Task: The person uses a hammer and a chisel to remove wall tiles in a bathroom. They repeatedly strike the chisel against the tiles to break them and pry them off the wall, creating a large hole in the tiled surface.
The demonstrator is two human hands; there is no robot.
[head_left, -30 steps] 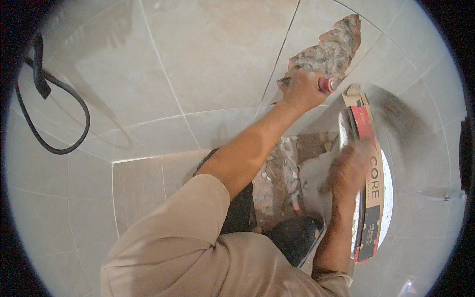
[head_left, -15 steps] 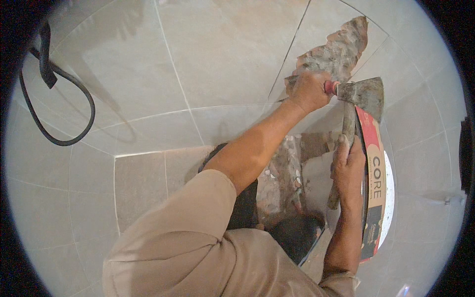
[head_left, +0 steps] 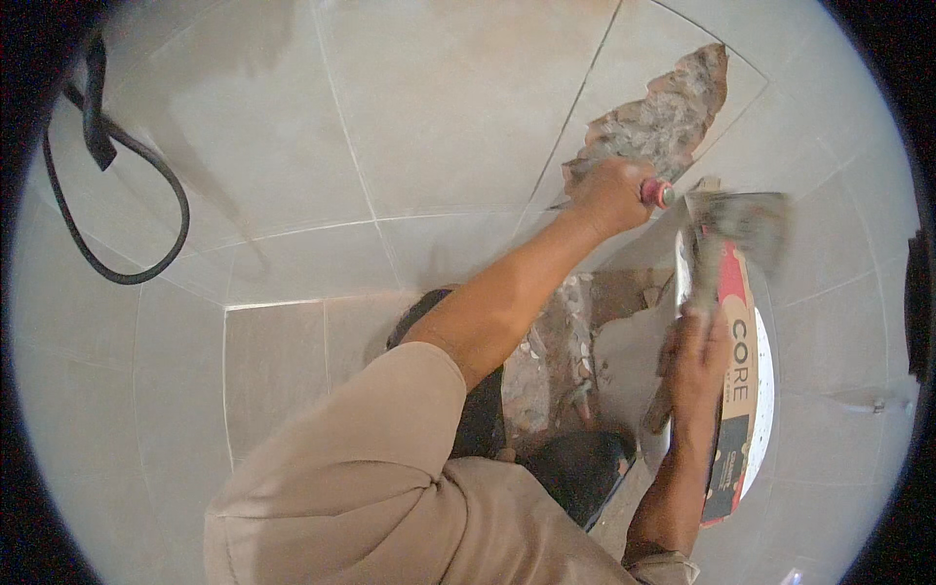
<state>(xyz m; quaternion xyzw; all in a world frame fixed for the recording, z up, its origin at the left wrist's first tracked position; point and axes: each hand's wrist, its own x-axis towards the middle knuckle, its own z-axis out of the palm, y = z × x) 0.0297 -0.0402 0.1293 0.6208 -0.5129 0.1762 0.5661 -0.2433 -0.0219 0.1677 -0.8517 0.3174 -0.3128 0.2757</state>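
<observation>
My left hand (head_left: 609,195) is wrapped round a chisel. Only its red handle end (head_left: 658,193), capped with metal, sticks out on the right; the blade is hidden. The hand rests by the lower edge of a rough, chipped-out patch (head_left: 663,117) in the beige wall tile, with grey mortar and orange tile body exposed. My right hand (head_left: 697,346) grips the wooden handle of a hatchet. Its grey metal head (head_left: 749,229), smeared by motion, is to the right of the chisel end and apart from it.
A red, brown and black cardboard box (head_left: 738,419) stands upright beside my right forearm. Tile chips and rubble (head_left: 575,361) lie on the floor below my hands, near my dark footwear (head_left: 575,463). A looped black hose or cable (head_left: 175,185) hangs at the left.
The hatchet head has moved right and down, away from the chisel's end. My right hand has lowered a little with it. My left hand stays by the chipped patch.
</observation>
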